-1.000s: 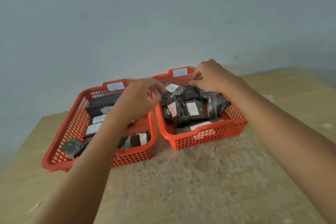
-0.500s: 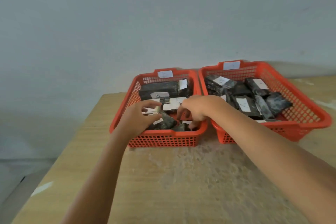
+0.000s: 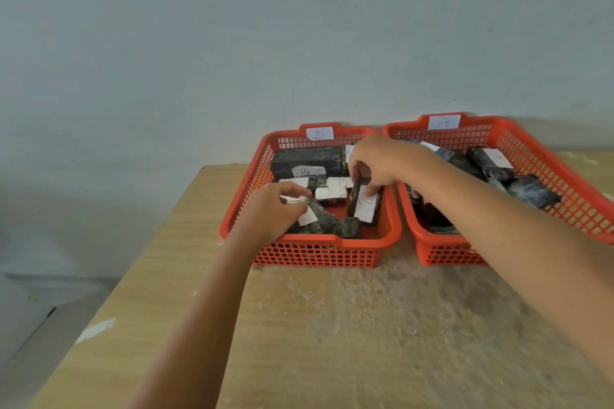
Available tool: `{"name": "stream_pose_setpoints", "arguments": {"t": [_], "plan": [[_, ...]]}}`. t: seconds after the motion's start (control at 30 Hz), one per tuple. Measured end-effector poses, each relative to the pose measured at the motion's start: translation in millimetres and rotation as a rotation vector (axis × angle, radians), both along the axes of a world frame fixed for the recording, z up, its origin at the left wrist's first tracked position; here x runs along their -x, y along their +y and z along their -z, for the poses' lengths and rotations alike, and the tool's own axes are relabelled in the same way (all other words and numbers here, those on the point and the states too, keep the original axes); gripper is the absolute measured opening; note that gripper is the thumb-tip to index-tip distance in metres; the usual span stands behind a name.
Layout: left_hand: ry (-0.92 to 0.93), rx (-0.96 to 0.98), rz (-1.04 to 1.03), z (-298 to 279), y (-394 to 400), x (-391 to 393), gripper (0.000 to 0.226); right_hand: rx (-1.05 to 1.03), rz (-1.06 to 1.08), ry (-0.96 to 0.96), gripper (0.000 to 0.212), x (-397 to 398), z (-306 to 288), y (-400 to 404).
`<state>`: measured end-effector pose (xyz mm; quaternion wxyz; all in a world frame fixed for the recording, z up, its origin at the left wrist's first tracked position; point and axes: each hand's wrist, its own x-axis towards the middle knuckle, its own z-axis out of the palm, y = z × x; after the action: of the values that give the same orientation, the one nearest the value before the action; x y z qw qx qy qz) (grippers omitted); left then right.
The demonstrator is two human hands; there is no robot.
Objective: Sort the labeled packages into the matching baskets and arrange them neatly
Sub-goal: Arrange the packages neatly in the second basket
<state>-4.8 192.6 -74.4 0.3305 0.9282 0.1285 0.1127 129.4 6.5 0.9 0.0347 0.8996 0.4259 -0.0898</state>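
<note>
Two red mesh baskets stand side by side against the wall. The left basket [image 3: 312, 247] carries a label B and holds several dark wrapped packages with white B labels. The right basket [image 3: 564, 163] carries a label A and holds several dark packages too. My right hand [image 3: 375, 163] reaches into the B basket and grips the top end of a dark package with a white B label [image 3: 365, 206], which stands tilted at the basket's right side. My left hand [image 3: 275, 209] is at the basket's front left, fingers pinched on a dark package [image 3: 320, 217] lying there.
The baskets sit on a light wooden table [image 3: 332, 325] with a worn, pale patch in front of them. The table's left edge drops off to a grey floor [image 3: 40, 292]. A plain grey wall [image 3: 299, 26] rises right behind the baskets.
Both hands moved from the A basket into the B basket. My right hand has since shifted back and right and taken hold of a labeled package; the view has drawn closer.
</note>
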Motion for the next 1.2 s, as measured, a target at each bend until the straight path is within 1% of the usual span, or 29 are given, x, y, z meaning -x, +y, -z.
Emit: {"name": "stream_pose_setpoints", "arguments": {"t": [0.1, 0.13, 0.2, 0.23, 0.27, 0.3, 0.37, 0.4, 0.47, 0.53, 0.6, 0.67, 0.8, 0.83, 0.9, 0.93, 0.97, 1.0, 1.03, 1.1, 1.13, 1.2], "plan": [[-0.036, 0.006, -0.025, 1.5, 0.3, -0.1, 0.018, 0.103, 0.039, -0.137, 0.045, -2.2, 12.1, 9.0], [-0.046, 0.010, -0.029, 2.0, 0.3, -0.4, 0.018, 0.122, 0.049, -0.170, 0.041, -1.1, 19.5, 12.2], [-0.073, 0.003, -0.037, 2.8, 0.2, -0.3, 0.018, 0.123, 0.056, -0.248, 0.023, -0.2, 32.5, 17.0], [-0.093, -0.002, -0.042, 3.4, 0.5, 0.0, 0.018, 0.108, 0.055, -0.279, 0.017, -0.3, 36.7, 18.8], [-0.116, -0.004, -0.048, 3.8, 0.5, 0.5, 0.018, 0.091, 0.053, -0.287, 0.022, 0.0, 39.4, 20.7], [-0.138, -0.003, -0.057, 4.2, 0.6, 1.5, 0.018, 0.085, 0.049, -0.274, 0.031, 1.1, 41.6, 21.8], [-0.165, -0.002, -0.070, 4.8, 0.6, 2.6, 0.016, 0.106, 0.063, -0.223, 0.047, 4.2, 45.2, 21.5], [-0.173, -0.002, -0.074, 5.0, 0.9, 2.9, 0.014, 0.128, 0.059, -0.219, 0.052, 5.6, 47.7, 21.3], [-0.182, 0.000, -0.083, 5.4, 0.8, 2.4, 0.012, 0.131, 0.044, -0.240, 0.053, 5.6, 52.8, 20.2], [-0.194, 0.002, -0.102, 7.1, 1.2, 1.4, 0.012, 0.091, 0.070, -0.212, 0.050, 5.0, 53.4, 19.0], [-0.203, -0.002, -0.138, 9.2, 2.6, 0.7, 0.019, 0.090, 0.087, -0.180, 0.045, 5.4, 52.0, 19.2], [-0.190, -0.003, -0.178, 11.4, 4.5, -0.3, 0.030, 0.112, 0.080, -0.169, 0.043, 5.9, 50.8, 20.9], [-0.152, -0.002, -0.233, 12.8, 6.0, -0.5, 0.055, 0.145, 0.114, -0.094, 0.048, 3.5, 46.5, 20.1], [-0.143, 0.000, -0.226, 12.6, 5.9, -0.5, 0.058, 0.092, 0.116, -0.064, 0.044, 3.2, 44.5, 19.3], [-0.123, 0.002, -0.201, 11.7, 6.2, -1.0, 0.059, -0.136, 0.107, 0.047, 0.038, 7.2, 41.5, 20.5], [-0.111, 0.002, -0.190, 11.1, 6.1, -1.3, 0.055, -0.252, 0.103, 0.134, 0.041, 12.3, 40.1, 22.0], [-0.092, -0.008, -0.184, 10.3, 5.6, -1.7, 0.046, -0.297, 0.102, 0.226, 0.048, 18.2, 37.8, 23.5], [-0.064, -0.027, -0.179, 10.3, 6.2, -2.1, 0.035, -0.240, 0.092, 0.290, 0.058, 23.8, 35.0, 24.8], [-0.020, -0.044, -0.173, 9.9, 6.3, -2.8, 0.031, -0.118, 0.077, 0.314, 0.067, 27.3, 33.9, 25.2], [0.092, -0.057, -0.144, 10.2, 7.3, -4.2, 0.052, 0.101, 0.051, 0.336, 0.076, 29.5, 34.0, 23.0], [0.132, -0.054, -0.132, 10.1, 7.3, -4.9, 0.063, 0.152, 0.041, 0.342, 0.080, 28.7, 32.2, 20.6], [0.170, -0.057, -0.109, 9.4, 7.7, -6.7, 0.074, 0.154, 0.038, 0.362, 0.081, 24.9, 25.8, 13.7]]}}
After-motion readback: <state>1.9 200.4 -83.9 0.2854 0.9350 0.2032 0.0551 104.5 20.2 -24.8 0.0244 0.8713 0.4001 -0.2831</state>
